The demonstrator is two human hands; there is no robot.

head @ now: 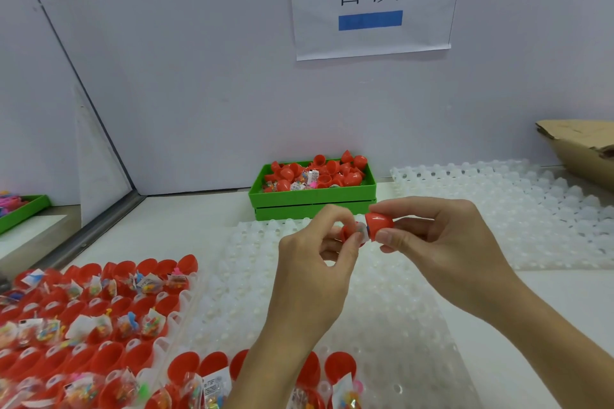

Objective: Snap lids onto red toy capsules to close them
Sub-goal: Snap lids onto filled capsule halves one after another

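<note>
White table (172, 229) bears trays (382, 309) and green bin (312, 197).

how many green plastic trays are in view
2. One green plastic tray heaped with red capsule halves sits against the back wall, beyond the hands; another green tray is cut off at the left edge. More may lie outside the frame.

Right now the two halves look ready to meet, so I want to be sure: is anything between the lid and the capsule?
Yes: a toy packet sticks out of the capsule toward the lid.
</note>
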